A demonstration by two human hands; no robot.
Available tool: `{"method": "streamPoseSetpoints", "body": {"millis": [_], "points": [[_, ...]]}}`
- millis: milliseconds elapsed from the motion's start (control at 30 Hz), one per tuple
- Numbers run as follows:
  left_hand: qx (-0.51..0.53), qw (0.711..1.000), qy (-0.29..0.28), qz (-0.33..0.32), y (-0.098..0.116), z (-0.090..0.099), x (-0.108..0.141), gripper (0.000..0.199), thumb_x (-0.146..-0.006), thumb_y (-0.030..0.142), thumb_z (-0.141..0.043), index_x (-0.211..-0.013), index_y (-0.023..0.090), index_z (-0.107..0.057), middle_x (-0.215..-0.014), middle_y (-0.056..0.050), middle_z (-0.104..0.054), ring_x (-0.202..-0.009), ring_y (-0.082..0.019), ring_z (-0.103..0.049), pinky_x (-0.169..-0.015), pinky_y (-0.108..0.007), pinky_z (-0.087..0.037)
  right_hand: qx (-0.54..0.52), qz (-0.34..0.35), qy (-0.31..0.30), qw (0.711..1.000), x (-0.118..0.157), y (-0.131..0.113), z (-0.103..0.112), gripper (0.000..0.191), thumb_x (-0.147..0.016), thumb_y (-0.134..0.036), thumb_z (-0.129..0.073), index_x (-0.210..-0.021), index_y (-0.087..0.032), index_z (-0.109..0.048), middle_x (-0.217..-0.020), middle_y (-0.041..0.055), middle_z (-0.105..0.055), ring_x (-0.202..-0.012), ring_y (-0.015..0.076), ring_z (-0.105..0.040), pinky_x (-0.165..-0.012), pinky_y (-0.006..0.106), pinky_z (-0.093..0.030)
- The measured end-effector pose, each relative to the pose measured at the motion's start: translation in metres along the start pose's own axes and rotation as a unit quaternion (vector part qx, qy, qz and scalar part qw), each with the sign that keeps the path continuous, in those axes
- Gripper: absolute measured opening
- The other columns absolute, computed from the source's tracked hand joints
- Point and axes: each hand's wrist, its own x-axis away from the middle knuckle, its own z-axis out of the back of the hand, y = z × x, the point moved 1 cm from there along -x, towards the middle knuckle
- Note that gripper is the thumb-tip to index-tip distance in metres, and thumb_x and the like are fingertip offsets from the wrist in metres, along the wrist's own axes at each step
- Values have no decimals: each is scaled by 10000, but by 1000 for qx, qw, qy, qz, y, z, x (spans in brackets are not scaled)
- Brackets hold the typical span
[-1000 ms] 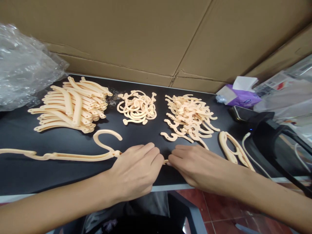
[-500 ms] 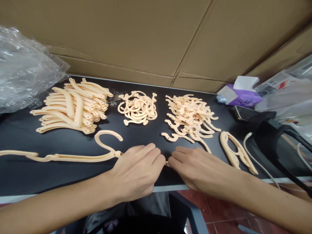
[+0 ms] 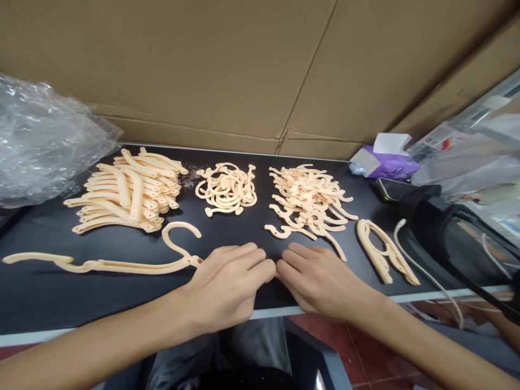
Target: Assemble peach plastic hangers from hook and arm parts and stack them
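Near the front edge of a black table [image 3: 122,298], a person's left hand [image 3: 231,284] gripped a peach plastic hanger [image 3: 134,266], fingers curled and pressed together. The hanger stretched leftward across the tabletop, its curved hook [image 3: 166,235] pointing away from the person. Just beside it, the right hand [image 3: 319,279] also had its fingers curled together; I cannot tell what they pinched. Beyond the hands lay three piles: long bars [image 3: 136,189], C-shaped pieces [image 3: 227,203] and notched, curved pieces [image 3: 309,200]. At right, a folded hanger [image 3: 369,252] rested near a white cable [image 3: 422,276].
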Motion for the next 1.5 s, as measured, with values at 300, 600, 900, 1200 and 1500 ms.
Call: {"method": "streamPoseSetpoints", "body": {"millis": [300, 600, 900, 1200, 1500], "points": [[-14, 999, 48, 9, 1, -1, -1, 155, -942, 127, -472, -841, 166, -582, -716, -15, -591, -675, -172, -529, -609, -291, -407, -66, -75, 110, 989, 11, -7, -14, 274, -1007, -173, -435, -809, -152, -623, -688, 36, -598, -645, 163, -474, -596, 311, -312], [-82, 967, 243, 10, 8, 26, 20, 36, -848, 148, -621, -865, 175, -604, -803, -37, -693, -751, -175, -608, -692, -328, -452, -83, -88, 187, 975, 14, -7, -12, 223, -994, -151, -455, -863, -149, -634, -700, 38, -619, -636, 153, -533, -609, 287, -391], [-12, 906, 313, 284, 0, 37, 71, 340, -862, 237, -679, -1177, 170, -568, -629, 78, -606, -451, -71, -468, -529, -208, -442, -121, -96, 213, 965, 16, -7, -12, 178, -979, -132, -477, -881, -150, -624, -695, 30, -593, -636, 152, -540, -603, 287, -402], [-52, 910, 286, 294, -14, 30, 69, 168, -919, 312, -636, -964, 187, -739, -539, 52, -638, -443, -94, -568, -509, -204, -442, -109, -112, 194, 968, 16, -9, -12, 225, -982, -165, -476, -851, -155, -658, -701, 50, -631, -647, 159, -529, -610, 301, -403], [-177, 914, 291, 222, -11, 29, 74, 132, -937, 219, -622, -1050, 208, -690, -755, 3, -768, -501, -121, -623, -581, -251, -456, -98, -134, 214, 963, 14, -9, -16, 88, -915, -170, -596, -952, -164, -676, -906, 92, -665, -851, 215, -585, -783, 380, -464]]}}
